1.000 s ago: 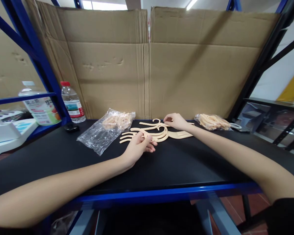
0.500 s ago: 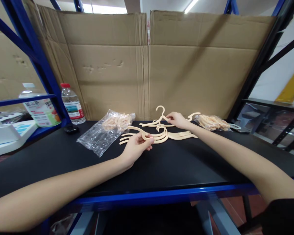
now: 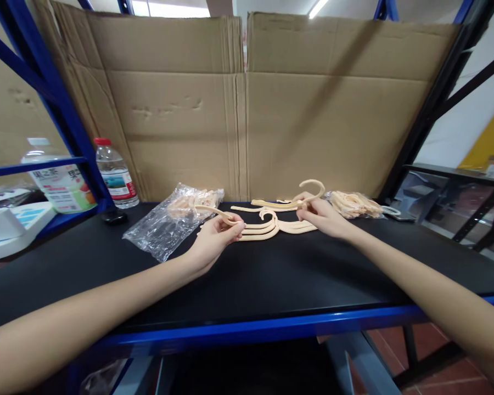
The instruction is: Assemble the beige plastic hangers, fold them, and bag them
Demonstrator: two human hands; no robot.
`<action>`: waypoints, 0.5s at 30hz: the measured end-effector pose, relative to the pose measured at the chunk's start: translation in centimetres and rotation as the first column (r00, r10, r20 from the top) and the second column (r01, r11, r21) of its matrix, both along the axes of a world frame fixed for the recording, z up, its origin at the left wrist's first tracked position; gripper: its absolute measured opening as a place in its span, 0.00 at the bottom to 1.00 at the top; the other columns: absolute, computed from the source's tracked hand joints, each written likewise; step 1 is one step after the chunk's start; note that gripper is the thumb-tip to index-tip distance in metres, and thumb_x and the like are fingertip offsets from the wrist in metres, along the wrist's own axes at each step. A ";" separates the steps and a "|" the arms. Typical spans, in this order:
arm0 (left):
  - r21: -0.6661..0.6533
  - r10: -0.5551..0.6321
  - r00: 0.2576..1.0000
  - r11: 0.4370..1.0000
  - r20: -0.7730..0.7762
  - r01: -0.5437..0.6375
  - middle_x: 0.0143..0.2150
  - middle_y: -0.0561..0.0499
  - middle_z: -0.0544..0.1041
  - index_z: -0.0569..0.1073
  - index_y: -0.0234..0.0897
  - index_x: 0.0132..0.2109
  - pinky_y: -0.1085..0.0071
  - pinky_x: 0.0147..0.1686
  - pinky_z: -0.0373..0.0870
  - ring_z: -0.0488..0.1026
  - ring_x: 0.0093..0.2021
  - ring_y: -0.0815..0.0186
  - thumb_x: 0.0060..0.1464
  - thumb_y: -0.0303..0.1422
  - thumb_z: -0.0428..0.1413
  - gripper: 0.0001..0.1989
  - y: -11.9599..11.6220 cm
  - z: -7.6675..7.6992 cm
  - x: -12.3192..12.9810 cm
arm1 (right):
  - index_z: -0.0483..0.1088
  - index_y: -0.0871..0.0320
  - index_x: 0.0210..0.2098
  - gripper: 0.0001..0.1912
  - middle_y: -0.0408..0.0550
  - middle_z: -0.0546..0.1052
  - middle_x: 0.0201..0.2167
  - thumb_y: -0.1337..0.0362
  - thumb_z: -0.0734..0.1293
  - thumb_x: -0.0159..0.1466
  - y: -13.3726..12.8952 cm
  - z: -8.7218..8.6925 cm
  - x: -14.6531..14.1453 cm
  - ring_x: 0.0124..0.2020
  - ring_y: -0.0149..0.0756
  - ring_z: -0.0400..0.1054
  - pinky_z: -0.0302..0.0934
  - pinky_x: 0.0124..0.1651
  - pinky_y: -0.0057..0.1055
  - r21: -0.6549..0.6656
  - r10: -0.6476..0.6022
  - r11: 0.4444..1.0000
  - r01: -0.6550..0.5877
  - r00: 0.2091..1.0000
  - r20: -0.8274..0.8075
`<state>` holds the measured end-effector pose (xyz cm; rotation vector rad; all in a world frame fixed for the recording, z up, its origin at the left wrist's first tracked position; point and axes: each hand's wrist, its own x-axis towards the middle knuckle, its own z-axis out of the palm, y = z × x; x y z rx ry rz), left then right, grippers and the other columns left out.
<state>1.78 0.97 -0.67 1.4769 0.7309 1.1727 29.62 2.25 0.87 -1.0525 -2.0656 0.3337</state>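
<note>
Reaching over the black tabletop, beside pale hangers nested toward the middle of its rear edge. With the left grip, pinching a curved piece; with the right grip, closed around a hooked piece. Seemingly handling single pieces, one per hand; likely calling next for a steady hold on both. Hidden in the hold: the pinched ends. Hard to make out: any join behind the hooked piece.

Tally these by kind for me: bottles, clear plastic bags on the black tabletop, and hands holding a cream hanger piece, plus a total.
Bottles: 2 (white-capped bottle, red-capped bottle)
Clear plastic bags: 2 (left bag, right bag)
Hands holding a piece: 2 (left hand, curved piece; right hand, hooked piece)
Total: 6
</note>
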 end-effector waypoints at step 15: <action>-0.271 -0.248 0.958 0.921 0.146 0.280 0.44 0.50 0.71 0.64 0.35 0.33 0.67 0.42 0.70 0.72 0.38 0.68 0.50 0.30 0.61 0.11 0.8 0.0 -0.4 | 0.72 0.57 0.31 0.12 0.45 0.73 0.30 0.59 0.61 0.64 -2.5 -0.4 -1.2 0.21 0.27 0.55 0.49 0.24 0.28 0.098 0.039 0.995 -0.034 0.998 -0.046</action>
